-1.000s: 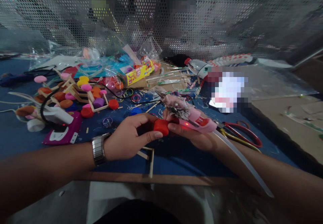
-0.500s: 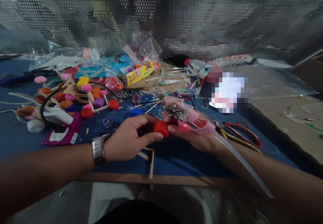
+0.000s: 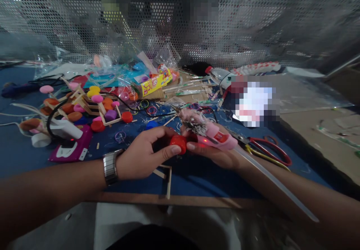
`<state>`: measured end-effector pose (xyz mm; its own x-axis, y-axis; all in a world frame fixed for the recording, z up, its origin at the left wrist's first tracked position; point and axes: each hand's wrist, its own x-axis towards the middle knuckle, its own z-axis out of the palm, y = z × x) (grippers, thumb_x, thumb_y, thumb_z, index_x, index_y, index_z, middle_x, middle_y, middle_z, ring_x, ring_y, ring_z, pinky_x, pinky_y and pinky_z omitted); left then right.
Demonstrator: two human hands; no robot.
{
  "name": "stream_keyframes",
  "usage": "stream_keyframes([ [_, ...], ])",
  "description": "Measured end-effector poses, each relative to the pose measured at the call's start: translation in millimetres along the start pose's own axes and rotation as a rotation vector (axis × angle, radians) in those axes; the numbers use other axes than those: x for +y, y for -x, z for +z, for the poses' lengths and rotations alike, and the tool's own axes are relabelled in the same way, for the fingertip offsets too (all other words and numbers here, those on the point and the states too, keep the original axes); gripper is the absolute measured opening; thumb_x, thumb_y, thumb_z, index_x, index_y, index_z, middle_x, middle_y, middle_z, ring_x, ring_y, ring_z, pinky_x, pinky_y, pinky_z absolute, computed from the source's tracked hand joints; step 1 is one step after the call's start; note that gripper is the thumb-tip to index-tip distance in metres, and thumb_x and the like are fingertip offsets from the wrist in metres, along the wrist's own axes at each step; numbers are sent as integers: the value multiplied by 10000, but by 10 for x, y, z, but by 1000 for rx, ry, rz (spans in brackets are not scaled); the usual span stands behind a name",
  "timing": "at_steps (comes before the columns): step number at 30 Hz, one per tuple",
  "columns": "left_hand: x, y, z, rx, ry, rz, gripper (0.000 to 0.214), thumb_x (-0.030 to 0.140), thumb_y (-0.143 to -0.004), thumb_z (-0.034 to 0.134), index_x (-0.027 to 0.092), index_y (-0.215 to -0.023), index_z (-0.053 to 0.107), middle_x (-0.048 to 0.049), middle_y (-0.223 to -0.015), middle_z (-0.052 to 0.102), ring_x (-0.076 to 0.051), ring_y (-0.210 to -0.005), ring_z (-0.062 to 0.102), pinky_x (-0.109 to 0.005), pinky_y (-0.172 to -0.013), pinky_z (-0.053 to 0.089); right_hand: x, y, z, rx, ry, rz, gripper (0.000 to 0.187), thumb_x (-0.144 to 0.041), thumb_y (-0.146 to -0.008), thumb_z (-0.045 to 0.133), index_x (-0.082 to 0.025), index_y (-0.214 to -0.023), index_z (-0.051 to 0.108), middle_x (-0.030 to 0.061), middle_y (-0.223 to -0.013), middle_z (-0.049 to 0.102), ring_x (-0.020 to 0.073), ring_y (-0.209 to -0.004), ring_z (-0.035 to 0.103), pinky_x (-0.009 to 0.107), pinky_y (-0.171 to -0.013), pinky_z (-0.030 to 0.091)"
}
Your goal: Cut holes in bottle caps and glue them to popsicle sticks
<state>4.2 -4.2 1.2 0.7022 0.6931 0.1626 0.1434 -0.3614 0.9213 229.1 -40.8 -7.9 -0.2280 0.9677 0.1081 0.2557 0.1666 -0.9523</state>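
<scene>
My left hand (image 3: 143, 154), with a metal watch on the wrist, pinches a red bottle cap (image 3: 178, 144) between thumb and fingers over the blue table top (image 3: 197, 178). My right hand (image 3: 218, 153) grips a pink glue gun (image 3: 216, 135) with a red light glowing on its body; its crusted nozzle end points left and up, right beside the cap. A long clear glue stick (image 3: 275, 182) runs back from the gun over my right forearm. Both hands meet at the cap.
A stick-and-cap structure (image 3: 90, 105) with coloured caps stands at the left. Red-handled scissors (image 3: 267, 150) lie right of my hands. A small wooden stick frame (image 3: 165, 176) lies under my hands. A magenta device (image 3: 70, 148), plastic bags and a yellow packet (image 3: 153, 83) clutter the back.
Hardly any change: the cap and glue gun have shifted slightly, and the glue stick's rear end has swung a little to the right. Both grips are unchanged.
</scene>
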Motion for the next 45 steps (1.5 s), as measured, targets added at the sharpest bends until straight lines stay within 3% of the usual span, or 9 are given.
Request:
stream_keyframes([
  [3, -1, -8, -4, 6, -18, 2, 278, 416, -944, 619, 142, -991, 641, -38, -919, 657, -150, -809, 588, -265, -753, 485, 11, 13, -9, 5, 14, -33, 285, -459, -787, 805, -250, -947, 696, 52, -902, 721, 232, -757, 679, 367, -675, 579],
  [7, 4, -6, 3, -109, 20, -92, 323, 471, -941, 616, 150, -974, 639, -28, -866, 653, -150, -758, 598, -253, -698, 499, 14, 22, -7, -14, -24, -63, 246, -431, -878, 722, -238, -1030, 732, 53, -913, 745, 189, -671, 665, 321, -605, 567],
  [13, 5, 10, 17, -160, 82, -147, 337, 473, -942, 610, 144, -1012, 636, -39, -886, 656, -177, -831, 630, -270, -740, 522, -23, 27, 3, -66, -41, -84, 363, -387, -907, 723, -294, -1258, 719, 44, -1141, 779, 249, -1025, 736, 396, -943, 586],
  [18, -6, 4, 17, -151, 93, -162, 331, 475, -932, 621, 149, -989, 627, -33, -873, 639, -185, -857, 623, -276, -760, 524, -2, 19, -15, -163, -30, -102, 381, -357, -942, 689, -269, -1313, 694, 63, -1158, 788, 254, -1071, 744, 420, -997, 582],
  [25, 7, 6, 14, -146, 93, -184, 367, 502, -920, 635, 142, -996, 649, -26, -852, 628, -146, -747, 573, -242, -669, 497, 24, 15, -15, -62, 51, -157, 400, -370, -920, 707, -321, -1316, 689, 32, -1011, 789, 246, -925, 751, 401, -852, 622],
  [30, 17, -1, 14, -146, 100, -159, 348, 484, -928, 635, 145, -997, 671, -22, -827, 634, -136, -724, 571, -230, -654, 495, -32, -6, -11, -60, 86, -119, 145, -346, -919, 695, -231, -983, 756, 40, -867, 752, 202, -782, 697, 334, -727, 595],
  [33, 7, -2, 11, -137, 95, -153, 354, 485, -919, 646, 144, -1009, 672, -27, -834, 645, -138, -722, 578, -229, -642, 499, -50, -8, -9, -51, 71, -102, 201, -394, -913, 697, -207, -840, 706, 27, -789, 700, 161, -676, 629, 291, -619, 541],
  [39, 10, 3, 9, -124, 85, -166, 352, 474, -905, 658, 137, -1009, 664, -31, -834, 648, -138, -714, 582, -236, -642, 504, -52, -24, 2, -27, -48, -92, 300, -496, -870, 740, -224, -801, 635, -2, -761, 616, 130, -595, 549, 277, -537, 471],
  [45, 3, 11, 11, -104, 67, -132, 328, 441, -896, 676, 133, -1010, 673, -42, -864, 668, -149, -752, 602, -255, -691, 509, -5, -70, 47, 121, -230, -56, 379, -565, -785, 797, -232, -794, 617, -52, -617, 548, 107, -469, 480, 265, -447, 401],
])
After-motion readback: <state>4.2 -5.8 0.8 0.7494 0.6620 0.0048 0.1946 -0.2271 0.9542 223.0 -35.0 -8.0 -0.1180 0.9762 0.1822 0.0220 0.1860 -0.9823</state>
